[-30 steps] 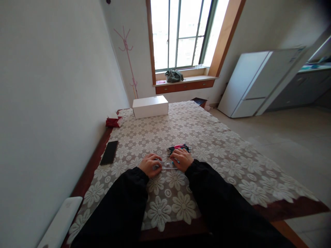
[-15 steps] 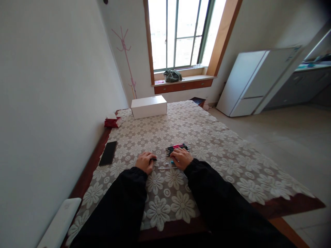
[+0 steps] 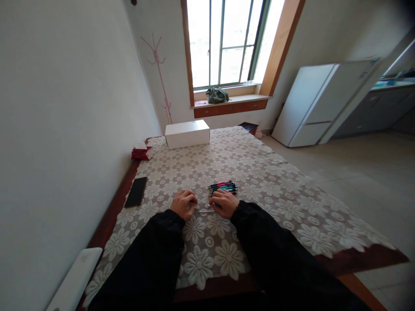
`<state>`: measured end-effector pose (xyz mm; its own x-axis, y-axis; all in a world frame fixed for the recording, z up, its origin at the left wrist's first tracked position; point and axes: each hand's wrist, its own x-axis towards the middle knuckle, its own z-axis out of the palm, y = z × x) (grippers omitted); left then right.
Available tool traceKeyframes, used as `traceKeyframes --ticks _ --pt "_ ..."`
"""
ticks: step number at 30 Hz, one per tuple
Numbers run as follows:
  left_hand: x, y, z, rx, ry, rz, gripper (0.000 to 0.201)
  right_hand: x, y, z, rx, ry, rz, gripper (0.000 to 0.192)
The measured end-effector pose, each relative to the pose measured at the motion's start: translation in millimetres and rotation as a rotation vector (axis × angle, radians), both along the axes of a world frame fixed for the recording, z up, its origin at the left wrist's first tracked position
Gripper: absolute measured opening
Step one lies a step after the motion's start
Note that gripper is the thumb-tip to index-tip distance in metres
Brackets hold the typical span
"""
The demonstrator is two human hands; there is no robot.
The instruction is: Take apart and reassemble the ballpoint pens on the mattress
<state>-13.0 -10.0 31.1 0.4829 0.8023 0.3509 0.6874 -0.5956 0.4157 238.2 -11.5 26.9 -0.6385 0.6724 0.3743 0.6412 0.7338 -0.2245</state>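
Note:
My left hand (image 3: 183, 204) rests low over the lace tablecloth, its thumb and fingers pinched together. A small pale bit shows at its fingertips, too small to name. Opposite it, my right hand (image 3: 225, 203) has its fingers curled down and closed; what they hold, if anything, is hidden. A thin white stick (image 3: 206, 211), like a pen refill, lies between the two hands, its right end reaching the right fingertips. Just beyond the right hand is a bundle of several pens (image 3: 222, 186), mostly black with one red and some teal, lying side by side.
A black phone (image 3: 136, 192) lies at the left of the table. Farther back are a white box (image 3: 187, 134) and a red tissue packet (image 3: 142, 153). A white long object (image 3: 76, 276) sits by the wall at the near left corner.
My right hand has shifted slightly left, and the teal piece beside it no longer shows. The dark piece at my left fingertips is out of sight, with a pale bit showing there.

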Motion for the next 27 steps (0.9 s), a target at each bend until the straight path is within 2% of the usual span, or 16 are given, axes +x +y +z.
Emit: traceKeyframes --ticks 4,12,20,27 --pt "0.0 -2.9 1.7 -0.012 0.047 -0.075 0.020 -3.7 -3.9 -0.4 -0.024 -0.013 0.028 0.008" --pt "-0.1 -3.0 -1.3 0.003 0.056 -0.075 0.015 -4.1 -0.8 -1.2 -0.090 -0.065 0.029 0.009" --pt "0.1 -2.2 -1.7 0.029 0.043 -0.093 0.013 -4.0 -1.6 -1.8 -0.052 -0.059 0.018 0.008" --pt "1.1 -3.3 -1.1 0.037 0.039 -0.095 0.008 -3.6 1.0 -3.1 -0.091 -0.070 0.024 0.010"
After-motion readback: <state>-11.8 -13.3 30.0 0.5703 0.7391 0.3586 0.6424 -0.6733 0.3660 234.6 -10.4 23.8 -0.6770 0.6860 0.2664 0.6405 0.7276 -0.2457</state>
